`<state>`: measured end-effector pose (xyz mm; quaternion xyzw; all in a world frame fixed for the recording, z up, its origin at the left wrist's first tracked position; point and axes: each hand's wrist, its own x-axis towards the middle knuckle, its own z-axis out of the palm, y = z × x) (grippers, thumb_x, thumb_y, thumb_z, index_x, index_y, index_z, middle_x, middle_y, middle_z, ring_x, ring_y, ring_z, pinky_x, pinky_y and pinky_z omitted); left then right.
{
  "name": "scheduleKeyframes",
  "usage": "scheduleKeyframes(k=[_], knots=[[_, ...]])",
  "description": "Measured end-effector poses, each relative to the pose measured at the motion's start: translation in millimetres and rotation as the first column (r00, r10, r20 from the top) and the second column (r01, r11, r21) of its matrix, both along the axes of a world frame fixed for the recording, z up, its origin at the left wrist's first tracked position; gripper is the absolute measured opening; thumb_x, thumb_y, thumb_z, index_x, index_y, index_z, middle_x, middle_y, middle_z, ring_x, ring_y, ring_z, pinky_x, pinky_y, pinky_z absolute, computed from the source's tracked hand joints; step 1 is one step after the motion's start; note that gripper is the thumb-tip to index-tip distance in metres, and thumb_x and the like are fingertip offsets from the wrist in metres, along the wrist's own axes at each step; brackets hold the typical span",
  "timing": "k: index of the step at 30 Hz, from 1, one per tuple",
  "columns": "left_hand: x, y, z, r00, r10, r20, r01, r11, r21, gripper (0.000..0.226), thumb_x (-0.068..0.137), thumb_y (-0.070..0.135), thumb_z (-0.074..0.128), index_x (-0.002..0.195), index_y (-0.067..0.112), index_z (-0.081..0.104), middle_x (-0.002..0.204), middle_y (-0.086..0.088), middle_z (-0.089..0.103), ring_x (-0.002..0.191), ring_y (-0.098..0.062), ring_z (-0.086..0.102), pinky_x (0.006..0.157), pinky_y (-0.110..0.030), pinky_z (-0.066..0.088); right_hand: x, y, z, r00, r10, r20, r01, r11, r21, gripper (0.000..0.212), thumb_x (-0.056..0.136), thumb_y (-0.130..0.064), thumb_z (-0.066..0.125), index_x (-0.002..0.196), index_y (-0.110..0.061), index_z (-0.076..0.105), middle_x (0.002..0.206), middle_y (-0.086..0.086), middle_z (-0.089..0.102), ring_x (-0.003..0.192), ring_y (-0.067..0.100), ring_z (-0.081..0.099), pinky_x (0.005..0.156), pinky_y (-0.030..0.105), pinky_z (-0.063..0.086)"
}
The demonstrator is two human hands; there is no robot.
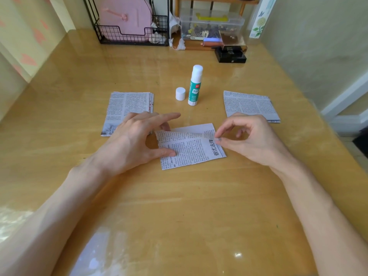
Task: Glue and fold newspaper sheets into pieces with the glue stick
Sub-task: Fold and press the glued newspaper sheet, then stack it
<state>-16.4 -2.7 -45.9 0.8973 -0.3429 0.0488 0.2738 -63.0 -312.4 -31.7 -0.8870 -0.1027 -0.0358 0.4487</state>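
Three lots of newspaper on the glossy wooden surface (179, 206): a folded sheet (191, 151) in the middle, nearest the person, a stack of cut pieces (127, 103) beyond it to the left, a second stack (249, 105) to the right, well apart from the first. Left hand (137, 140) over the sheet's left side with fingers spread, pressing the print flat with the thumb, forefinger stretched out above the paper, remaining fingertips down by the upper left edge, palm covering the near corner of the left stack. Right hand (249, 138) at the sheet's right end, pinching between thumb and forefinger the end of a flap turned over along the top edge, other fingers loosely curled behind. Flap a little raised in the middle, not lying flat. Beyond the sheet, between the two stacks, the glue stick (195, 86) upright, green and white label, white top; loose white cap (180, 93) standing just beside it on the left, not touching. Along the far edge, a black wire rack (131, 36) holding something pink, a clear plastic box (211, 22) of small odds and ends, a black box (230, 55) in front of that.
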Motion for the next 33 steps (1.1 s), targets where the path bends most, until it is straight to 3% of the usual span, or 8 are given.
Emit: scheduleKeyframes(k=[3, 6, 10, 13, 21, 26, 30, 33], knots=[[0.8, 0.8, -0.4, 1.0, 0.021, -0.01, -0.021, 1.0, 0.013, 0.088, 0.075, 0.071, 0.074, 0.152, 0.039, 0.049, 0.119, 0.017, 0.061, 0.108, -0.01, 0.056, 0.101, -0.045, 0.046, 1.8, 1.8, -0.9, 0.997, -0.076, -0.004, 0.076, 0.997, 0.016, 0.035, 0.082, -0.016, 0.09, 0.111, -0.031, 0.077, 0.106, -0.009, 0.072, 0.09, 0.013, 0.066, 0.073, 0.031, 0.048], [-0.8, 1.3, 0.0, 1.0, 0.024, -0.015, -0.024, 1.0, -0.003, 0.089, 0.074, 0.071, 0.075, 0.152, 0.038, 0.049, 0.127, 0.017, 0.055, 0.111, -0.006, 0.051, 0.099, -0.04, 0.047, 4.3, 5.8, -5.1, 0.975, -0.187, 0.123, 0.194, 0.979, -0.055, 0.057, 0.082, -0.021, 0.09, 0.131, -0.035, 0.064, 0.116, -0.006, 0.06, 0.09, 0.008, 0.065, 0.073, 0.017, 0.046], [-0.1, 1.3, 0.0, 1.0, 0.024, -0.009, -0.024, 1.0, 0.0, 0.075, 0.076, 0.073, 0.074, 0.141, 0.038, 0.06, 0.129, 0.017, 0.053, 0.111, -0.004, 0.047, 0.1, -0.038, 0.045, 0.0, 21.8, -12.1, 0.966, -0.017, 0.258, 0.073, 0.975, -0.211, 0.028, 0.09, -0.021, 0.081, 0.118, -0.025, 0.076, 0.108, -0.01, 0.064, 0.098, 0.01, 0.062, 0.081, 0.016, 0.042], [3.6, 2.1, -3.5, 1.0, -0.009, 0.024, 0.007, 0.999, 0.052, 0.064, 0.079, 0.08, 0.064, 0.126, 0.036, 0.071, 0.124, 0.017, 0.059, 0.115, -0.011, 0.054, 0.099, -0.045, 0.047, -3.1, 31.8, -17.8, 0.964, 0.102, 0.247, -0.02, 0.949, -0.315, 0.019, 0.093, -0.03, 0.077, 0.11, -0.025, 0.081, 0.108, -0.013, 0.069, 0.105, 0.009, 0.06, 0.095, 0.027, 0.048], [3.8, 4.3, -2.8, 0.995, -0.044, 0.087, 0.031, 0.99, 0.14, 0.064, 0.083, 0.083, 0.051, 0.123, 0.039, 0.074, 0.124, 0.02, 0.062, 0.117, -0.008, 0.056, 0.097, -0.033, 0.035, -5.1, 44.6, -21.3, 0.948, 0.123, 0.293, 0.013, 0.906, -0.423, 0.026, 0.097, -0.04, 0.067, 0.115, -0.025, 0.078, 0.11, -0.011, 0.065, 0.105, 0.015, 0.058, 0.093, 0.045, 0.048], [2.2, 5.8, 0.4, 0.997, -0.043, 0.068, 0.032, 0.987, 0.156, 0.068, 0.079, 0.086, 0.051, 0.126, 0.041, 0.072, 0.127, 0.021, 0.061, 0.12, -0.006, 0.054, 0.101, -0.036, 0.036, -6.5, 56.2, -21.1, 0.944, 0.213, 0.251, -0.055, 0.853, -0.519, 0.04, 0.1, -0.053, 0.057, 0.13, -0.032, 0.074, 0.124, -0.012, 0.063, 0.115, 0.014, 0.054, 0.094, 0.04, 0.042], [2.0, 6.2, 0.5, 0.999, -0.029, 0.042, 0.023, 0.989, 0.144, 0.072, 0.077, 0.088, 0.053, 0.129, 0.04, 0.069, 0.13, 0.02, 0.059, 0.123, -0.006, 0.053, 0.103, -0.036, 0.036, -0.9, 44.3, -18.5, 0.97, 0.068, 0.235, 0.061, 0.864, -0.5, 0.067, 0.087, -0.077, 0.055, 0.129, -0.029, 0.075, 0.119, -0.013, 0.063, 0.111, 0.014, 0.055, 0.1, 0.042, 0.043], [2.2, 6.3, -0.2, 0.999, 0.001, 0.032, -0.005, 0.993, 0.122, 0.076, 0.076, 0.088, 0.055, 0.131, 0.036, 0.069, 0.13, 0.016, 0.057, 0.124, -0.011, 0.052, 0.104, -0.037, 0.037, -0.4, 37.2, -13.2, 0.98, -0.03, 0.198, 0.127, 0.855, -0.502, 0.077, 0.083, -0.082, 0.057, 0.134, -0.026, 0.071, 0.122, -0.009, 0.062, 0.115, 0.015, 0.054, 0.106, 0.042, 0.043]])
